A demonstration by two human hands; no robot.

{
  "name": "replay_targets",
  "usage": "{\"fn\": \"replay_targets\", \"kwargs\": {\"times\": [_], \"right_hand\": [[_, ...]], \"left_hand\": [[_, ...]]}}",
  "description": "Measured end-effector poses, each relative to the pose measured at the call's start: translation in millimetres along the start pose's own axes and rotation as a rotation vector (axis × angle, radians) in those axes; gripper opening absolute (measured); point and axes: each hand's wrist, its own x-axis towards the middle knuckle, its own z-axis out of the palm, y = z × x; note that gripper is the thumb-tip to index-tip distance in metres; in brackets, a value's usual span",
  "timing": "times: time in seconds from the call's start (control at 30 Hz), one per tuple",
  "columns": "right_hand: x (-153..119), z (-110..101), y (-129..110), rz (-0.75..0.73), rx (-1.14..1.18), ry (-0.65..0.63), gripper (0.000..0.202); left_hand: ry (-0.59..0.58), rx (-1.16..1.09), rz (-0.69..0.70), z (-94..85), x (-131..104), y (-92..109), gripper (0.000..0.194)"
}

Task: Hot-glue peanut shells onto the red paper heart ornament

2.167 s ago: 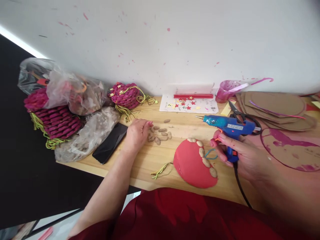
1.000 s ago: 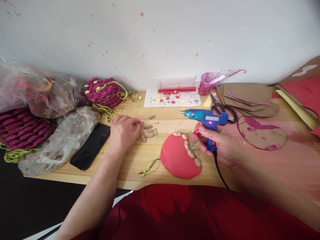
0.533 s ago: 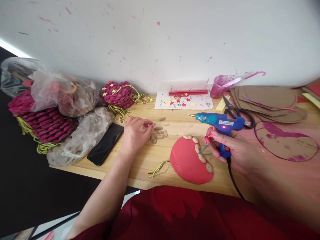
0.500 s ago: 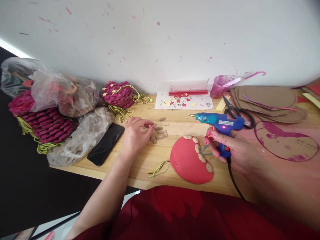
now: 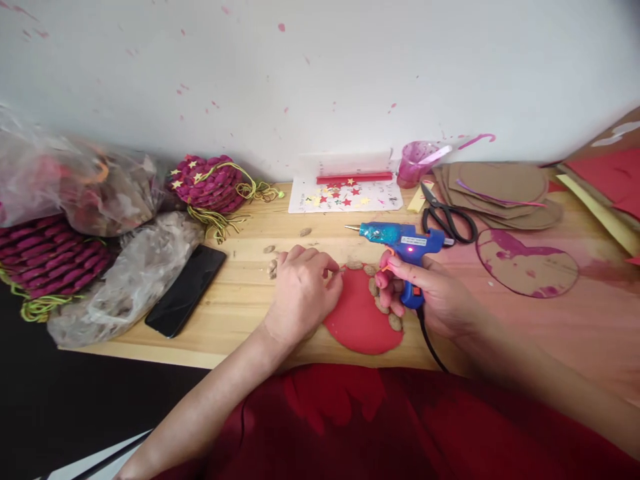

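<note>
My left hand (image 5: 304,291) is closed in a pinch at the left upper edge of a red round piece (image 5: 359,319). Its fingers mostly hide a peanut. A row of peanuts (image 5: 382,305) runs along the top and right rim of that piece. In my right hand (image 5: 434,288) is a blue hot glue gun (image 5: 385,235), its nozzle pointing left and a small light glowing on its side. The gun is above the table, just beyond the red piece. Loose peanuts (image 5: 305,232) lie behind and left of my left hand, partly covered by it.
A black phone (image 5: 186,291), plastic bags (image 5: 127,273) and magenta woven pieces (image 5: 213,187) lie at left. Star stickers on a white sheet (image 5: 345,200) and a pink cup (image 5: 415,167) stand by the wall. Scissors (image 5: 447,217) and cardboard shapes (image 5: 505,190) are at right.
My left hand has moved right, from the loose peanuts to the edge of the red piece. My right hand still holds the glue gun. The whole view has shifted somewhat rightward.
</note>
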Motion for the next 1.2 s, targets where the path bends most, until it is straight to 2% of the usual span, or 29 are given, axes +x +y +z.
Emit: {"fn": "replay_targets", "kwargs": {"times": [0.23, 0.4, 0.6, 0.73, 1.2], "right_hand": [[-4, 5, 1, 0.009, -0.007, 0.014, 0.035], [-3, 4, 3, 0.052, -0.001, 0.010, 0.038], [-1, 3, 7, 0.097, -0.006, 0.021, 0.038], [-1, 3, 8, 0.077, 0.004, 0.018, 0.039], [-1, 4, 7, 0.096, 0.005, 0.000, 0.037]], "left_hand": [[-0.002, 0.059, -0.015, 12.9, 2, 1, 0.005], [-0.056, 0.092, -0.036, 6.9, 1, 4, 0.002], [-0.084, -0.008, -0.062, -2.8, -5, 0, 0.007], [-0.073, -0.065, -0.050, 1.1, -7, -2, 0.011], [-0.060, -0.024, -0.029, 6.4, -6, 0, 0.009]]}}
